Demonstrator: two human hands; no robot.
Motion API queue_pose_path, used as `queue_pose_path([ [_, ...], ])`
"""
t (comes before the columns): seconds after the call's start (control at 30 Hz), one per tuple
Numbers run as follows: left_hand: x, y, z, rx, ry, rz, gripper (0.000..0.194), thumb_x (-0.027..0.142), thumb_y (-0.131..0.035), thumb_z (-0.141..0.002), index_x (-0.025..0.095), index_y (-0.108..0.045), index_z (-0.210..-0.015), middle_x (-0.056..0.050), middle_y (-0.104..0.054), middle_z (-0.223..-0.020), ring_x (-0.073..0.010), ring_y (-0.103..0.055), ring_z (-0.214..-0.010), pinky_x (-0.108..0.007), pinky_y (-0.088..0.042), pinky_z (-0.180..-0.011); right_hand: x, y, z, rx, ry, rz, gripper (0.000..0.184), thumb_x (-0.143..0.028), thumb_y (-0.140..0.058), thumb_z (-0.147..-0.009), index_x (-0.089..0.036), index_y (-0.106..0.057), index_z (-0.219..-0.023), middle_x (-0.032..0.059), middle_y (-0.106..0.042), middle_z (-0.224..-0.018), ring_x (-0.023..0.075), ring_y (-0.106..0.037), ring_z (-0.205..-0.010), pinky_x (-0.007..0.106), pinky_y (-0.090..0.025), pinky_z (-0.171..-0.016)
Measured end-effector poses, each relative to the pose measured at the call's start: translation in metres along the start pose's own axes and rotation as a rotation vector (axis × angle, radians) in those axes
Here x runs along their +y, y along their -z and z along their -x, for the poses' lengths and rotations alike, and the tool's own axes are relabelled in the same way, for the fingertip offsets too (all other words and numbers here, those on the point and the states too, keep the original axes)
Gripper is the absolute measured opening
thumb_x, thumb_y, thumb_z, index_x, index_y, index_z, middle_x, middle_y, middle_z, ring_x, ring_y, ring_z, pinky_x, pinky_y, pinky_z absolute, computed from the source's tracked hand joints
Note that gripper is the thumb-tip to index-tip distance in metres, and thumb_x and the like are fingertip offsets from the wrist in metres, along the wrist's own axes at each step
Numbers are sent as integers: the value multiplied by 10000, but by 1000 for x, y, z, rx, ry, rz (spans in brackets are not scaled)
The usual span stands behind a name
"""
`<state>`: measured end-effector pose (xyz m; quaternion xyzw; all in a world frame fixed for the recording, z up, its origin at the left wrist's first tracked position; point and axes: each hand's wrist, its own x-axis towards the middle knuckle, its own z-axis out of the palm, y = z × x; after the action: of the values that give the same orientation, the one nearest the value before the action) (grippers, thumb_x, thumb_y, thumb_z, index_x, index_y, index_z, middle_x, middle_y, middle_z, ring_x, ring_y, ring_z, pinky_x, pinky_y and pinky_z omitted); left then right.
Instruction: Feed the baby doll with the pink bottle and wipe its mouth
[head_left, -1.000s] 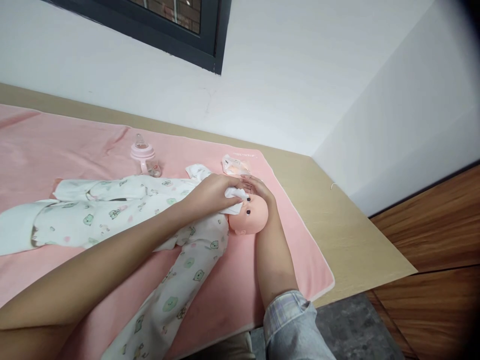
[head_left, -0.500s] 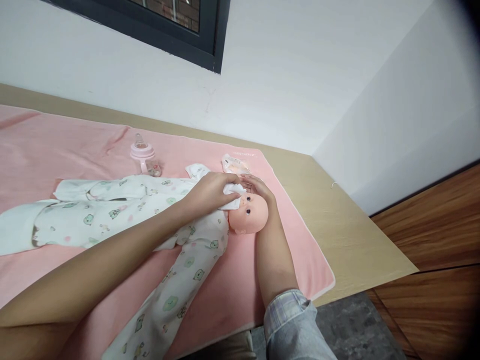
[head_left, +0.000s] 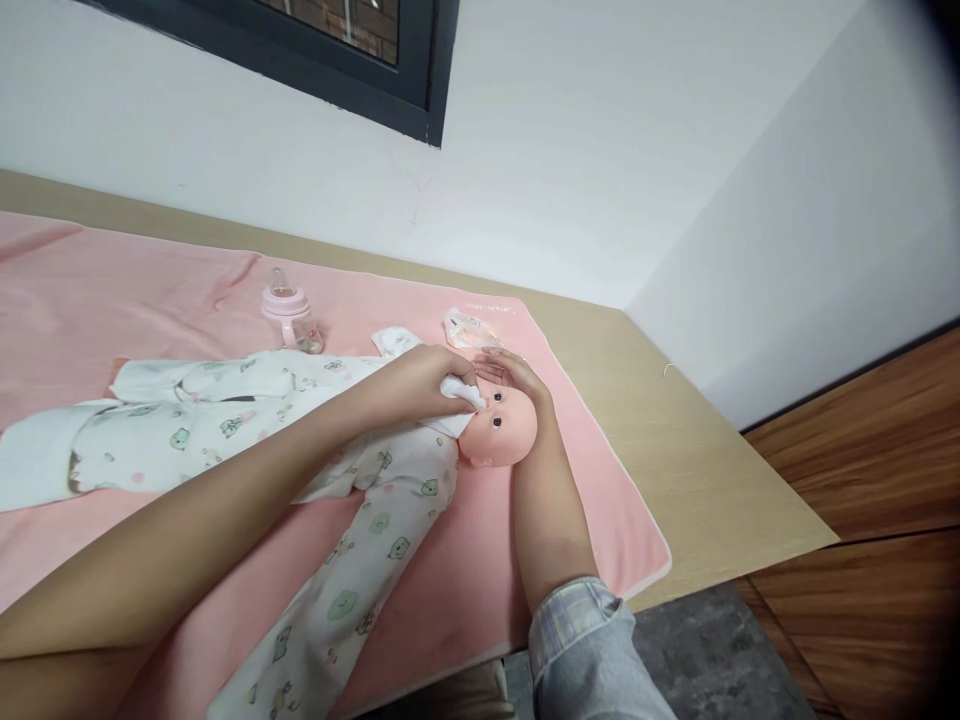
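A baby doll in a white printed outfit lies on its back on a pink mat, its head towards the right. My left hand is closed around a bunched white tissue at the doll's mouth and chin. The tissue covers the lower part of the doll's face. Beside the far side and crown of the head rests my right hand, its fingers stretched out and holding nothing. How much of my right palm touches the head is hidden.
A pink-lidded baby bottle lies beyond the doll's legs. A small clear plastic packet sits past my right fingers. The pink mat covers much of the wooden table, which meets a white wall.
My left hand has drawn the tissue slightly in towards its fingers, and the tissue looks more bunched. My right hand and the doll stay nearly where they were.
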<state>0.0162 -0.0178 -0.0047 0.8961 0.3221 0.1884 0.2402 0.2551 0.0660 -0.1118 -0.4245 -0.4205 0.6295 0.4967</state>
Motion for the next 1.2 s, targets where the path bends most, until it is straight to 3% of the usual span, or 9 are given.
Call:
queue_pose_path([
  [0.13,-1,-4,0,19,-10,4,195,300,-599,-762,204,-732,-866,15,-730,-859,-188,-650,-777,-250,-409,-659,-3,-7,6,31,-10,5,198,-227,-744,-771,-189,-629,-928,47,-726,-972,170,-696,-954,351,-534,-1012],
  [0.43,-5,0,0,31,-13,-23,145,301,-612,-762,216,-726,-791,35,-718,-756,-164,-617,-661,-246,-366,-591,-2,-3,3,17,-17,-8,163,-230,-701,-809,-170,-633,-944,60,-730,-934,157,-707,-887,354,-533,-1014],
  [0.87,-15,-3,-3,113,-17,-109,128,285,-610,-801,225,-712,-849,18,-704,-770,-204,-631,-739,-265,-360,-627,-2,-3,4,3,-4,0,191,-244,-728,-784,-180,-628,-934,56,-728,-951,161,-700,-944,347,-529,-1022],
  [1.2,-5,-11,-3,187,6,-104,145,229,-597,-813,198,-731,-861,-16,-730,-862,-220,-649,-817,-285,-389,-668,0,1,-1,-12,-9,-11,204,-239,-737,-764,-173,-638,-931,39,-728,-923,158,-702,-913,320,-550,-981],
])
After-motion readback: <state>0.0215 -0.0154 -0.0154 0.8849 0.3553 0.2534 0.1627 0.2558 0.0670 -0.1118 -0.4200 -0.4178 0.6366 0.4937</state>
